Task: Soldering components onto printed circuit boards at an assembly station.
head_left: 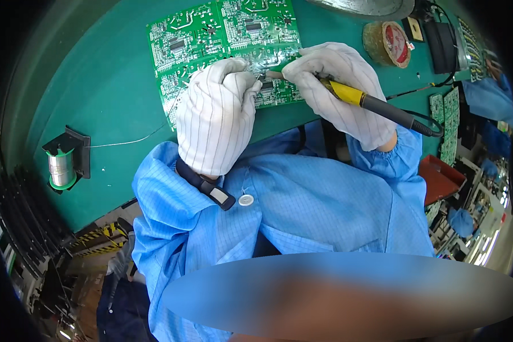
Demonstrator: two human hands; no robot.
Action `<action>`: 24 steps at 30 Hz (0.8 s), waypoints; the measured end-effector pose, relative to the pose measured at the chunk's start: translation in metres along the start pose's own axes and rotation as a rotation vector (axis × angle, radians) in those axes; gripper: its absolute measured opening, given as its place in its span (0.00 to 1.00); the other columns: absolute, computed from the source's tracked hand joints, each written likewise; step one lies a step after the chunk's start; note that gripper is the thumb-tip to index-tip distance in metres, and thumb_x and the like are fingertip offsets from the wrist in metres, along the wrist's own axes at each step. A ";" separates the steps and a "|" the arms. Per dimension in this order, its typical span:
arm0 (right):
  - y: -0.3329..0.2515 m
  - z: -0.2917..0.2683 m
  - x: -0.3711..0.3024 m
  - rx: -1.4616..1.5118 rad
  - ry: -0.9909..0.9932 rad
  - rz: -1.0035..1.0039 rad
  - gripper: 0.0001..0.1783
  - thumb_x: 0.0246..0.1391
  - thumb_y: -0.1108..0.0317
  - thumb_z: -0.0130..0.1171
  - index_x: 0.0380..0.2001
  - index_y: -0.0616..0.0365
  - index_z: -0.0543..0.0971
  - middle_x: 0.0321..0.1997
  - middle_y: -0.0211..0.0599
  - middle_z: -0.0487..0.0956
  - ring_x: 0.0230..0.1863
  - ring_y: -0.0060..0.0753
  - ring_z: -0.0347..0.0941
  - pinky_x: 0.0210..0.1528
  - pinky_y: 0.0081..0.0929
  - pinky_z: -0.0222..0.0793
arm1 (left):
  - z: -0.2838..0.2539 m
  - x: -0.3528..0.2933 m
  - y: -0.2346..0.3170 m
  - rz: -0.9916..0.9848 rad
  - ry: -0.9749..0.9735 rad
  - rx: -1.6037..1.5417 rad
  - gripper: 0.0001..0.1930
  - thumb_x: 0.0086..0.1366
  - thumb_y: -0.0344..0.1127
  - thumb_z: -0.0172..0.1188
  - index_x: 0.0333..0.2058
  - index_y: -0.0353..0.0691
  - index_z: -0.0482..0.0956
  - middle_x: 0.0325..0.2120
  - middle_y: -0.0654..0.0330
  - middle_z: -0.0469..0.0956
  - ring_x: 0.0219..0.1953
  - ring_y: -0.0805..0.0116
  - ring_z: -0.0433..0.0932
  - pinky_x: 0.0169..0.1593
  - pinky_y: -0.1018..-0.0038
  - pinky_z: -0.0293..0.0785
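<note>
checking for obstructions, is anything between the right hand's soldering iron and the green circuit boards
Nothing visible blocks the soldering iron in the right hand from the green circuit boards. The left hand covers part of them, just left of the iron's tip; whether that touches is unclear.

bright | glint on circuit boards (231,45) | edges bent, corners black | oval blur low

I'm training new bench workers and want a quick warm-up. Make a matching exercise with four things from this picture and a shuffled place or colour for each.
1. Spool
2. Iron
3. Boards
4. Tray

A. reddish
B. in the right hand
C. in a black holder
D. green, partly hidden by the left hand

Pairs: 1-C, 2-B, 3-D, 4-A
</note>
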State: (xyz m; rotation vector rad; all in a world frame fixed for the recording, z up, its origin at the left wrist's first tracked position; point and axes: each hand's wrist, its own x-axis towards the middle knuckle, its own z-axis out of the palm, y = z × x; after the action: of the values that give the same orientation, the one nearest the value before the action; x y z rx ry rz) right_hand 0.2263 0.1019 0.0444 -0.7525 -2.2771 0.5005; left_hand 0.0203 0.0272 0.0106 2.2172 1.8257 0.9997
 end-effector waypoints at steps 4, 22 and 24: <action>-0.002 -0.006 0.001 0.023 -0.040 0.047 0.05 0.51 0.70 0.69 0.32 0.53 0.82 0.28 0.32 0.84 0.29 0.38 0.81 0.40 0.34 0.75 | -0.001 -0.001 -0.001 0.027 0.022 -0.013 0.10 0.59 0.30 0.69 0.38 0.45 0.78 0.44 0.61 0.80 0.44 0.56 0.79 0.48 0.63 0.76; 0.041 -0.059 -0.094 -0.085 0.508 0.624 0.17 0.69 0.67 0.58 0.55 0.66 0.78 0.50 0.40 0.83 0.40 0.18 0.73 0.45 0.19 0.70 | -0.011 -0.003 -0.005 0.020 -0.039 -0.116 0.08 0.63 0.27 0.66 0.41 0.43 0.80 0.46 0.56 0.82 0.48 0.54 0.81 0.51 0.62 0.77; 0.029 -0.062 -0.087 0.087 0.641 0.670 0.16 0.69 0.66 0.58 0.54 0.63 0.81 0.48 0.35 0.82 0.39 0.19 0.74 0.45 0.19 0.70 | -0.010 -0.002 -0.003 0.019 -0.036 -0.094 0.09 0.62 0.27 0.66 0.41 0.43 0.80 0.46 0.56 0.82 0.48 0.54 0.81 0.51 0.62 0.77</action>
State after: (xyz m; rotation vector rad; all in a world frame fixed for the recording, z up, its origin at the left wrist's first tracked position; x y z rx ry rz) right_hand 0.3328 0.0776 0.0301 -1.4029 -1.3773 0.5476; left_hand 0.0122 0.0232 0.0160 2.1875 1.7087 1.0202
